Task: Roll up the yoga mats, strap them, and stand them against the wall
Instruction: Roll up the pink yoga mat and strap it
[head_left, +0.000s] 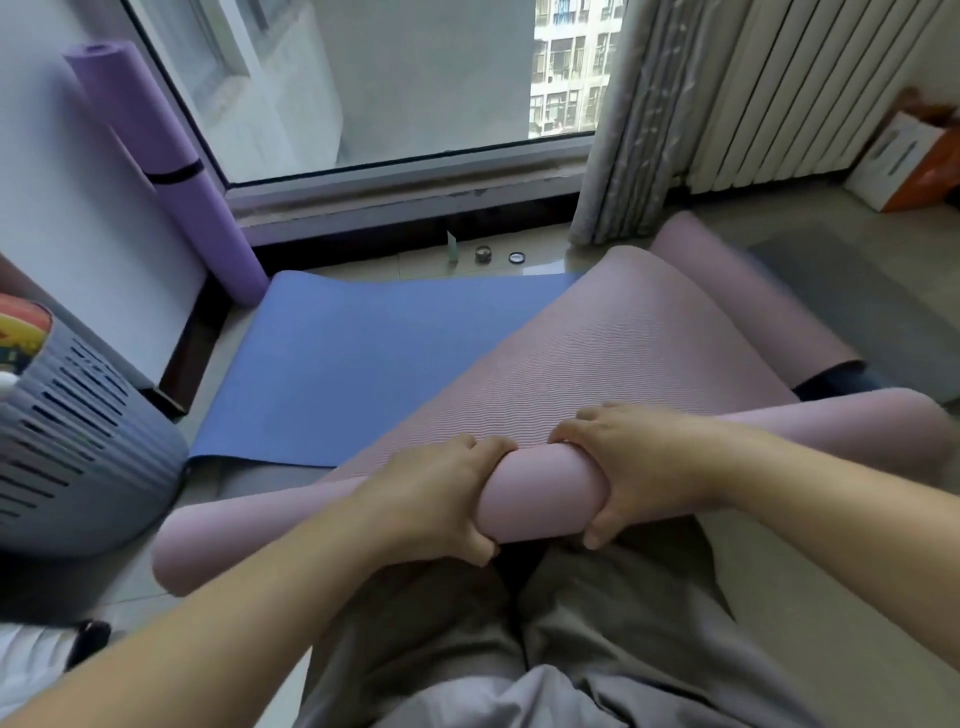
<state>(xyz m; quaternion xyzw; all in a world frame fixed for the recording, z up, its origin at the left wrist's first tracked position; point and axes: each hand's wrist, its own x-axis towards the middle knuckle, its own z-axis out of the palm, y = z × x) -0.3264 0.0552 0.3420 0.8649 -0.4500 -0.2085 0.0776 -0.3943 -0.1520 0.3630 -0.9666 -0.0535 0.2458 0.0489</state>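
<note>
A pink yoga mat (613, 353) lies partly rolled across my lap, its ribbed unrolled part stretching away toward the curtain. My left hand (441, 499) and my right hand (639, 467) both grip the rolled pink part (540, 499) side by side, fingers curled over the top and thumbs underneath. A blue yoga mat (363, 364) lies flat on the floor beneath the pink one. A purple mat (171, 171), rolled and held by a black strap, stands leaning against the wall at the left of the window.
A grey slotted basket (78, 457) sits close at my left. A window sill with small items (485, 254) runs ahead. Grey curtain (634, 130) and white radiator (789, 93) stand at the right, with a white-orange box (904, 166) and a grey mat (857, 301) beyond.
</note>
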